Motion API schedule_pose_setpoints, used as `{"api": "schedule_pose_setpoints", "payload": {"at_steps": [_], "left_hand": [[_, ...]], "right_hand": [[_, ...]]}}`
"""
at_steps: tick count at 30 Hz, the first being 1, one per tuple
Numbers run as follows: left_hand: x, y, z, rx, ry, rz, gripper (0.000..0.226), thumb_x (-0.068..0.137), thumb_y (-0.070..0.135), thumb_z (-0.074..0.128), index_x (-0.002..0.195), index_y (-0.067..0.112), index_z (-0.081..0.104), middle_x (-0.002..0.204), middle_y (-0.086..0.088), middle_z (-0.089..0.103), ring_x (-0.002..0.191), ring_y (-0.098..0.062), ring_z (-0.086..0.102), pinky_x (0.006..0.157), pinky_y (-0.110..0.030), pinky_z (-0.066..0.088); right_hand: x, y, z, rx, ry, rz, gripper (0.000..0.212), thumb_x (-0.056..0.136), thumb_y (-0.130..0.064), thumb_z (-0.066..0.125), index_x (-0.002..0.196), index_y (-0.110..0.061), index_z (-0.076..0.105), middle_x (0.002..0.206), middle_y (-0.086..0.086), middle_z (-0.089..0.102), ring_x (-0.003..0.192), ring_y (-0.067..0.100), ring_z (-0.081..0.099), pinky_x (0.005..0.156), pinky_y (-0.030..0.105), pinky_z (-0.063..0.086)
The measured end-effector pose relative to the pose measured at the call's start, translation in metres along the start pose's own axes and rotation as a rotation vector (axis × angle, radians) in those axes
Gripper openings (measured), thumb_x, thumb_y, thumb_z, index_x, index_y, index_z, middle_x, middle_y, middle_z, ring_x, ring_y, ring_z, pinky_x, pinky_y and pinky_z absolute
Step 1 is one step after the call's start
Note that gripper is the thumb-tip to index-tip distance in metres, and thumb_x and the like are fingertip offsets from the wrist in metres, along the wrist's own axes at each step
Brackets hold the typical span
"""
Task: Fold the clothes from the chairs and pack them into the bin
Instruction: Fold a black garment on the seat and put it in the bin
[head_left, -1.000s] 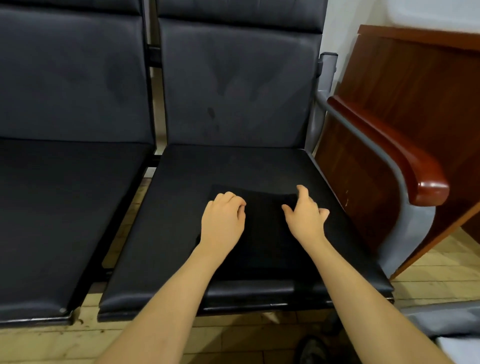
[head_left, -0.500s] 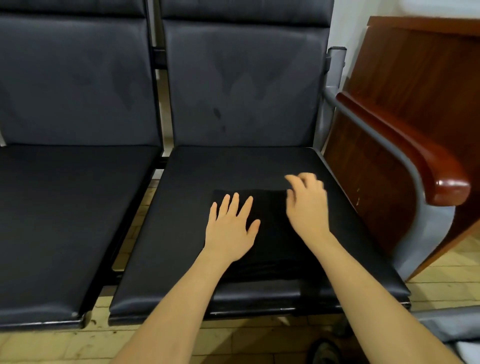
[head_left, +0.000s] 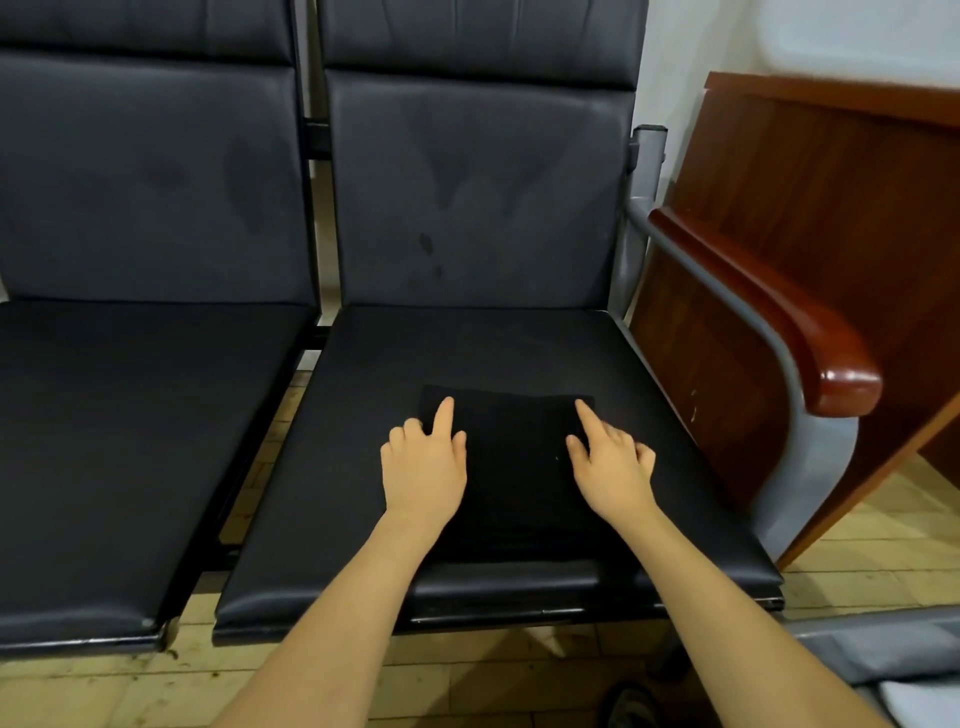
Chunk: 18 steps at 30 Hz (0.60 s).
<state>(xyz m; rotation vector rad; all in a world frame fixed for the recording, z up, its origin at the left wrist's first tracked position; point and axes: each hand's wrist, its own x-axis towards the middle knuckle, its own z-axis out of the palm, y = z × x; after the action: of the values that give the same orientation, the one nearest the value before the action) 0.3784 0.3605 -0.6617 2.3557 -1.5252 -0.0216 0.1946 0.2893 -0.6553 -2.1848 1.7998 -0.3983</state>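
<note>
A folded black garment (head_left: 511, 467) lay flat on the seat of the right-hand chair (head_left: 467, 353), toward its front edge, at about 6 o'clock from the backrest. The left hand (head_left: 423, 462) rested on the garment's left edge, index finger stretched toward the far left corner, the other fingers loosely bent and gripping nothing. The right hand (head_left: 610, 467) lay on the right edge, index finger pointing to the far right corner, the rest lightly curled and holding nothing. The left-hand chair (head_left: 130, 415) stood at 9 o'clock. A wooden armrest (head_left: 779, 317) and wooden panel (head_left: 831, 208) stood at 3 o'clock.
</note>
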Motion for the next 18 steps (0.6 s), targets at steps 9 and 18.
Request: {"api": "schedule_pose_setpoints", "payload": {"at_steps": [9, 18], "left_hand": [[-0.015, 0.000, -0.025, -0.437, 0.054, 0.056, 0.044, 0.098, 0.024, 0.046, 0.141, 0.030, 0.038, 0.100, -0.001, 0.042, 0.065, -0.012, 0.048, 0.064, -0.028, 0.049], [-0.050, 0.014, -0.074, -0.631, 0.229, 0.237, 0.035, 0.095, 0.022, 0.054, 0.130, 0.025, 0.055, 0.094, 0.004, 0.044, 0.067, -0.007, 0.046, 0.065, -0.020, 0.044]], "right_hand": [[-0.020, -0.006, -0.005, 0.269, -0.043, -0.108, 0.043, 0.099, -0.018, 0.047, 0.136, -0.040, 0.043, 0.112, -0.003, 0.049, 0.111, 0.022, 0.048, 0.094, 0.026, 0.020], [-0.072, -0.018, -0.060, 0.360, 0.252, -0.244, 0.038, 0.099, -0.013, 0.045, 0.135, -0.023, 0.050, 0.100, -0.003, 0.043, 0.082, 0.005, 0.047, 0.071, 0.010, 0.038]]}}
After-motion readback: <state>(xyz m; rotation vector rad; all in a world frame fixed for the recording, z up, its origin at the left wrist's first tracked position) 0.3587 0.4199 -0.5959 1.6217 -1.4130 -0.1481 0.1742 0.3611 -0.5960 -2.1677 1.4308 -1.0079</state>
